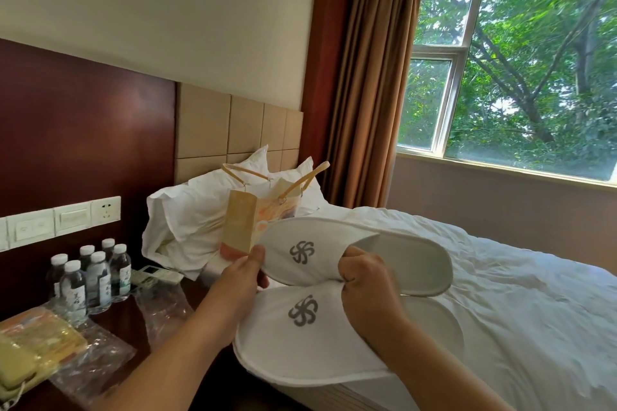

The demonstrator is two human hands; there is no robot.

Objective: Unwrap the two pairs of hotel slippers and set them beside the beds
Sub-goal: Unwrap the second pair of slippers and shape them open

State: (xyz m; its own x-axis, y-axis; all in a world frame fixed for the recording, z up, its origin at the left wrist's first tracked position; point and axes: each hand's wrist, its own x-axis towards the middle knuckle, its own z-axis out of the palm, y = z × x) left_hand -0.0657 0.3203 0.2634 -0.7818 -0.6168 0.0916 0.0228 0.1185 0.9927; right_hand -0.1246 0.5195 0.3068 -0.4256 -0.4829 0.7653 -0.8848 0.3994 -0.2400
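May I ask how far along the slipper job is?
Done: both slippers are unwrapped, with plastic wrap lying on the nightstand. In hand: the left hand and right hand hold them over the bed. Left: setting them down; no second pair shows.

Source: daylight through the window (pixel 521 77) at right, bright, not blown out.
Brightest: white bed (pixel 500 277) and slippers (pixel 334 337), evenly lit, soft grey in the folds.
Dimmest: dark wall panel (pixel 83 130) and surface (pixel 117 314) at left, in shade.
Glare: faint sheen on plastic wrap (pixel 160 310).
Blur: smeared foliage outside, mild softness overall.
Distortion: wide-angle bowing of window frame and ceiling lines toward the edges.
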